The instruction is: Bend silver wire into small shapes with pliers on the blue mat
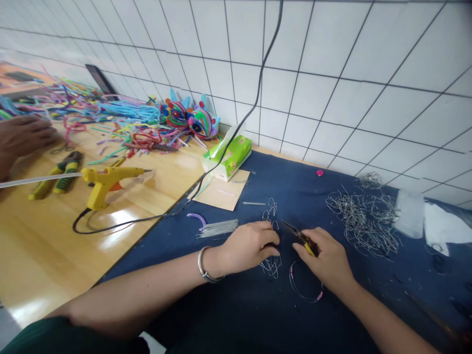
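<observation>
My right hand (326, 258) is closed around needle-nose pliers (295, 232) with yellow handles, their tips pointing up and left. Just left of them is my left hand (252, 246), its fingers curled and the thumb tip apart from the index finger, with nothing visible between them. Small bent wire hooks (272, 209) lie beyond its fingertips, and more bent wires (272, 268) lie below the thumb. A bundle of straight wire pieces (220, 227) rests behind my left hand. Below the pliers lies a wire loop with pink beads (319, 296).
A tangled wire pile (363, 219) lies at the right on the dark blue cloth (236, 319). A tissue pack (230, 155) stands near the wall, a black cable (261, 73) crossing before it. Left are a yellow glue gun (105, 184), pliers (61, 174) and another person's hand (27, 135).
</observation>
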Available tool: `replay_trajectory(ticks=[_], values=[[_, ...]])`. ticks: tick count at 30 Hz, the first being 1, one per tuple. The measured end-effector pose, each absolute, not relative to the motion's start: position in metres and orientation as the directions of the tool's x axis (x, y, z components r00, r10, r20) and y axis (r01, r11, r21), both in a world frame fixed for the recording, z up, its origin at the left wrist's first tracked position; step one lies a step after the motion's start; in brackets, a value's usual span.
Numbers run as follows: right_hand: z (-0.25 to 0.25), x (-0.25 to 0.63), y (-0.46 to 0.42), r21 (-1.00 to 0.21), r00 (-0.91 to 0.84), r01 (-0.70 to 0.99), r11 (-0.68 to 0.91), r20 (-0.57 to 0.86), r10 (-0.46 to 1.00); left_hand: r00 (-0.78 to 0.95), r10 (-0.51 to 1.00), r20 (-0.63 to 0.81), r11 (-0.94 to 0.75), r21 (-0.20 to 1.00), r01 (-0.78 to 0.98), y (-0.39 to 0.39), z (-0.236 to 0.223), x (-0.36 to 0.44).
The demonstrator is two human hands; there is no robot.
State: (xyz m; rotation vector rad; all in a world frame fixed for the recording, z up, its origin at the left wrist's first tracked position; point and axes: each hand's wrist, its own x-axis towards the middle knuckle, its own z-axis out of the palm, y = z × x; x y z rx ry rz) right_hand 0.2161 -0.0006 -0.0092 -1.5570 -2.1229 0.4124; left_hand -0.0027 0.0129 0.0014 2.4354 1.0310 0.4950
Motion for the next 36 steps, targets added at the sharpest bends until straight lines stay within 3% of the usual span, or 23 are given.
replay_trajectory(ticks=[8, 13, 17, 22, 26, 36], values=[[-0.009, 0.216, -0.001, -0.503, -0.254, 0.803, 0.321, 0.198, 0.947, 0.689, 0.712, 0.136, -0.642, 0.522, 0.561, 0.013, -0.004, 0.002], [-0.009, 0.216, -0.002, -0.501, -0.244, 0.812, 0.301, 0.176, 0.954, 0.700, 0.704, 0.122, -0.576, 0.675, 0.461, 0.015, 0.003, -0.002], [-0.009, 0.216, -0.002, -0.489, -0.269, 0.807, 0.331, 0.195, 0.943, 0.697, 0.716, 0.047, -0.413, 0.833, 0.368, 0.020, 0.013, -0.010], [-0.009, 0.218, -0.003, -0.450, -0.311, 0.805, 0.386, 0.233, 0.921, 0.663, 0.740, -0.109, -0.061, 0.972, 0.228, 0.027, 0.020, -0.018], [-0.011, 0.220, -0.003, -0.362, -0.395, 0.796, 0.485, 0.297, 0.869, 0.617, 0.777, -0.123, 0.037, 0.988, 0.150, 0.030, 0.018, -0.019], [-0.007, 0.228, -0.002, -0.011, -0.559, 0.791, 0.612, 0.396, 0.729, 0.553, 0.804, -0.216, 0.199, 0.976, 0.092, 0.030, 0.017, -0.021]])
